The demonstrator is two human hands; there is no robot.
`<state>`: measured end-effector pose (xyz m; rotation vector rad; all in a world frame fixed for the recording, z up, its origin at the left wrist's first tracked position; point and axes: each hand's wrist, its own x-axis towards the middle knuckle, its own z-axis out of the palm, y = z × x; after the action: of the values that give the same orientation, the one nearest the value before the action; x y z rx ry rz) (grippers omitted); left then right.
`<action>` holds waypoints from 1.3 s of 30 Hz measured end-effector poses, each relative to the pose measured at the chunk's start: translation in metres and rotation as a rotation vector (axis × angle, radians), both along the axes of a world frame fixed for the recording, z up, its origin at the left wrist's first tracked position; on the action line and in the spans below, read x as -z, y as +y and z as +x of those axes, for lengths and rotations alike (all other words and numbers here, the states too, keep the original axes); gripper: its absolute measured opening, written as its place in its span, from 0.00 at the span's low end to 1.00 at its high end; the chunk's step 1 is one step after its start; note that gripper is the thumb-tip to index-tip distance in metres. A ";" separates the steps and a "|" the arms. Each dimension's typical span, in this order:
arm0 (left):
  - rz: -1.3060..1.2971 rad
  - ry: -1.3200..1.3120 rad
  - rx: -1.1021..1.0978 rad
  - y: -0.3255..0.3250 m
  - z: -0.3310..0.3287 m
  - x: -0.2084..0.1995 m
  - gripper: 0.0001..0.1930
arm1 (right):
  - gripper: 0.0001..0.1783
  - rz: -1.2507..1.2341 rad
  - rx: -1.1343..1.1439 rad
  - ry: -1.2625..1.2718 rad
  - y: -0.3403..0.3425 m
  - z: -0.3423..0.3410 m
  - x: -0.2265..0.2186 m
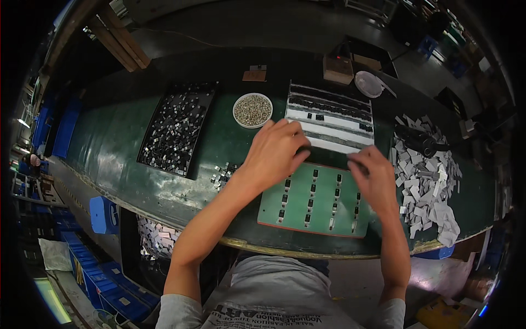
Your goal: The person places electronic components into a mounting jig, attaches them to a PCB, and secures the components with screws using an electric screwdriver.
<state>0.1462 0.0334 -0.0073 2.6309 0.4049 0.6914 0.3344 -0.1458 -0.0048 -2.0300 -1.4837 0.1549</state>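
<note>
My left hand [275, 152] is over the far left part of a green board [295, 200], at the near left corner of a white rack [331, 130]. Its fingers are curled, with thumb and forefinger close together; whatever lies between them is hidden. My right hand [376, 176] is closed in a pinch at the rack's near right corner, and I cannot make out what is in it. Several black transistor-like parts with metal legs [313, 189] stand in rows on the board. Dark strips and small black pieces [365, 127] lie along the rack's rows.
Left of the board are a black tray [193, 164] of loose black parts and a small loose pile [221, 174]. A white bowl [252, 111] holds small metal pieces. Grey-white flat pieces [419, 189] are heaped at right. Behind stand a box [338, 69] and a pale dish [368, 84].
</note>
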 end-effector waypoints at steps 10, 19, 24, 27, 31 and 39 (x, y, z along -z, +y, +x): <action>0.090 0.151 -0.089 0.045 0.100 0.041 0.08 | 0.09 -0.097 0.175 -0.175 0.050 0.093 0.046; 0.090 0.143 -0.089 0.050 0.100 0.047 0.08 | 0.07 -0.078 0.145 -0.186 0.053 0.098 0.046; 0.151 0.156 -0.056 0.048 0.103 0.049 0.06 | 0.06 -0.066 0.110 -0.228 0.054 0.100 0.047; 0.148 0.149 -0.057 0.048 0.104 0.051 0.05 | 0.06 -0.040 0.069 -0.254 0.056 0.102 0.051; 0.157 0.142 -0.052 0.046 0.105 0.052 0.05 | 0.07 0.005 -0.001 -0.357 0.055 0.105 0.055; 0.181 0.099 -0.038 0.044 0.102 0.049 0.05 | 0.05 0.116 -0.013 -0.106 0.051 0.116 0.058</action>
<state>0.2480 0.0772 -0.0559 2.8435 0.4405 0.6377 0.4503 -0.0946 -0.0628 -1.9621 -1.5342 -0.0342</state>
